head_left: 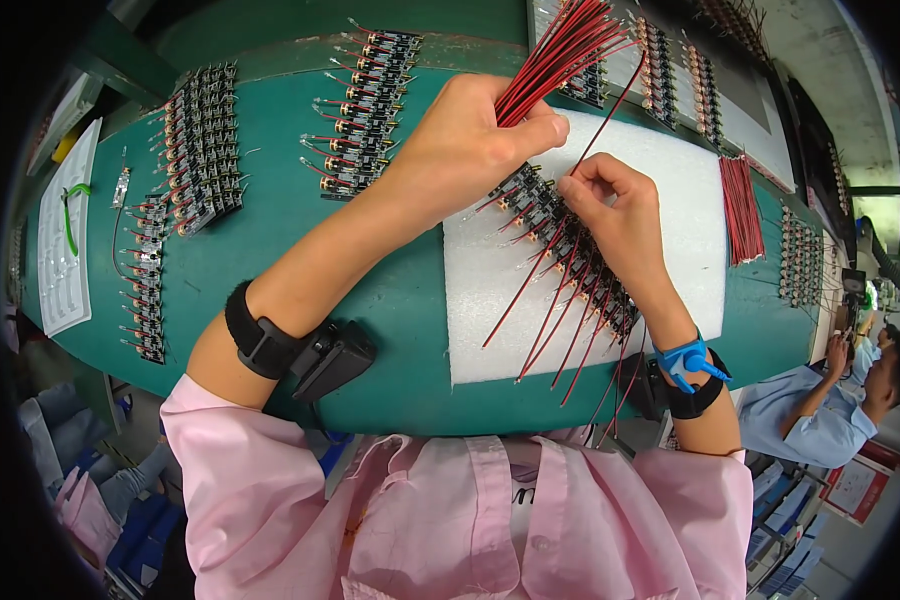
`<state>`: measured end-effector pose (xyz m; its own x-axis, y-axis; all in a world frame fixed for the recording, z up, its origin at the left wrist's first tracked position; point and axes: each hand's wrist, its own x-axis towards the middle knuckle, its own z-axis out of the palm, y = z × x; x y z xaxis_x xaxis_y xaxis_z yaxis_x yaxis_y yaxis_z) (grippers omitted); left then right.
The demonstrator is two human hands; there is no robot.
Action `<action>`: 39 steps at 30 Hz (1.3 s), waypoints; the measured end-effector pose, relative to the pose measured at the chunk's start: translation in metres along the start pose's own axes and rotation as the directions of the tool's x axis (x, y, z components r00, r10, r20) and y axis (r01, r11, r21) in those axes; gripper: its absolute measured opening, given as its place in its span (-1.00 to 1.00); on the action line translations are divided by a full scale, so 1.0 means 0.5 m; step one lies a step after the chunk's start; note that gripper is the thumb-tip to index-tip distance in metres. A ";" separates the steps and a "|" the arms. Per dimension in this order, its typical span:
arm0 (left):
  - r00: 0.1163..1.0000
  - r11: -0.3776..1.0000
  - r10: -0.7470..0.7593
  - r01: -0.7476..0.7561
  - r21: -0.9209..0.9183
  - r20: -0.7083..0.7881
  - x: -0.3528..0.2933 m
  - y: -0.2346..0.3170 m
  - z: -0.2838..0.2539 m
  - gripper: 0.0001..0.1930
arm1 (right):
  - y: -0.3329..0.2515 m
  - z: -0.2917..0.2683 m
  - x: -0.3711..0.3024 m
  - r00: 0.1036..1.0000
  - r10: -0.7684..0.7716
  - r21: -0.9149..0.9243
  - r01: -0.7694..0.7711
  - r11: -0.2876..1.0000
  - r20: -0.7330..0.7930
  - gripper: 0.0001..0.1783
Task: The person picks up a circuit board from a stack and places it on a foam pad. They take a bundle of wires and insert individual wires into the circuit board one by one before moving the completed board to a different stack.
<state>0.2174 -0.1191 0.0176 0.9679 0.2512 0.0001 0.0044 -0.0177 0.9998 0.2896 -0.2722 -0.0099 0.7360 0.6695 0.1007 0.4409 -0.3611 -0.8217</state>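
Observation:
My left hand [480, 140] is closed around a thick bundle of thin red and black wires [570, 55], which fan out toward the far side. My right hand [615, 205] is in a pinch over a strip of small black circuit boards [540, 205]. A single dark red wire [615, 105] runs from its fingertips up past the bundle; the fingers hide the wire's lower end. Several red wires [540, 340] hang from the near part of the strip, toward me. Under the strip is a white foam sheet [490, 345].
More board strips with short red leads [365, 115] stand on the green table [280, 220], to the left [205, 145]. At right lies another red wire bundle [740, 210]. A white sheet with a green cord [70, 220] is far left. A person in blue [820, 405] sits at right.

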 end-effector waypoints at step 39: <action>1.000 1.000 -0.015 0.016 0.019 -0.022 -0.002 0.007 0.002 -0.78 | -0.009 -0.001 -0.001 0.989 -0.149 -0.133 0.148 0.980 -0.001 -0.94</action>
<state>0.2167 -0.1202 0.0208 0.9621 0.2723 -0.0146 0.0242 -0.0318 0.9992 0.2873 -0.2712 -0.0060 0.6623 0.7155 0.2225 0.6091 -0.3412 -0.7160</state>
